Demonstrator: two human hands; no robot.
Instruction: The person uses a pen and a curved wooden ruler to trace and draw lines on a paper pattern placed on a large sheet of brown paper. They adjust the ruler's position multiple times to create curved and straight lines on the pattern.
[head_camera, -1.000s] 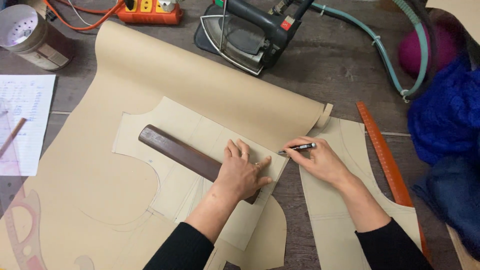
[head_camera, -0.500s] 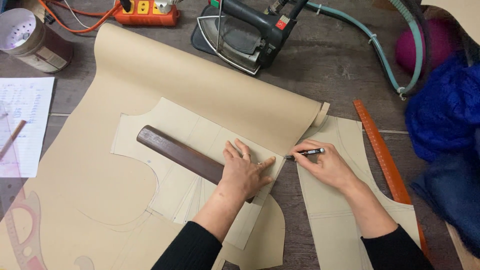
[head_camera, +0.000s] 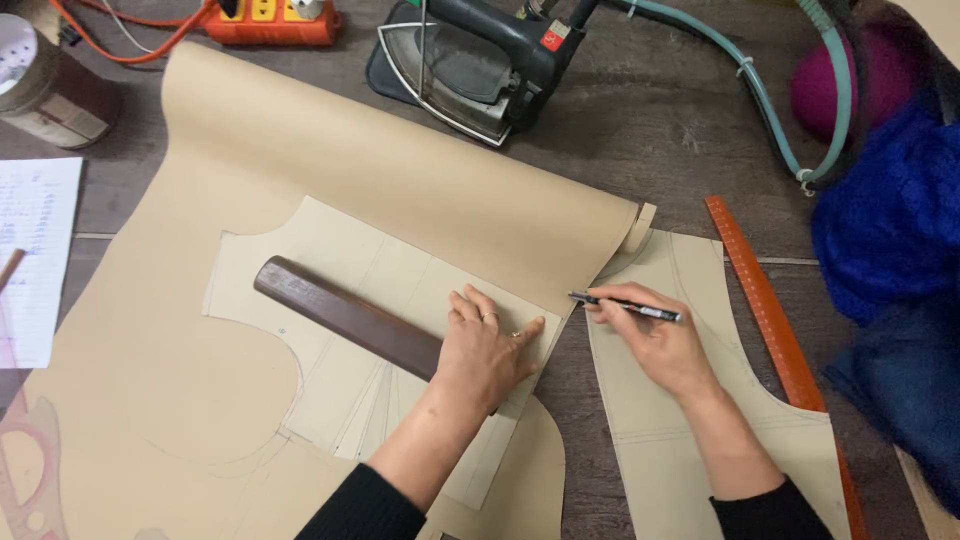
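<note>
A paper pattern piece (head_camera: 400, 300) is being traced. It is pressed flat by the left hand (head_camera: 485, 350), fingers spread, beside a dark wooden bar (head_camera: 345, 315). A pen (head_camera: 625, 306) is gripped in the right hand (head_camera: 655, 340) at the piece's right edge; steady pressure seems needed next.

Matt tan paper sheet (head_camera: 400, 180) lay on rough grey wood table (head_camera: 660, 120); on the sheet, a smooth dark wooden bar (head_camera: 345, 318); beyond it, a glossy metal iron (head_camera: 470, 70).
</note>
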